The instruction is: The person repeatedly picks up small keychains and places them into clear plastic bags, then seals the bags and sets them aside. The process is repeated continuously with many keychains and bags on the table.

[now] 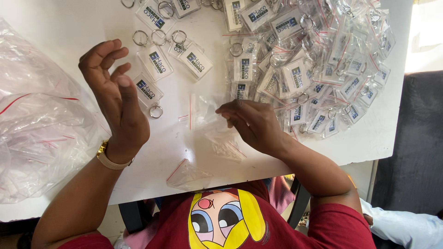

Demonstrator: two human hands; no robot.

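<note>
Clear small bag (203, 110) pinched at its edge by your right hand (251, 122). Your left hand (115, 99) hovers empty, fingers loosely spread, above loose keychains (154, 62) on white table (55, 27).

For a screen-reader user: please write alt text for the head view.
Seen from above, a person's right hand pinches a small clear bag on a white table, left hand raised open. Loose keychains lie ahead; bagged keychains are piled right.
</note>
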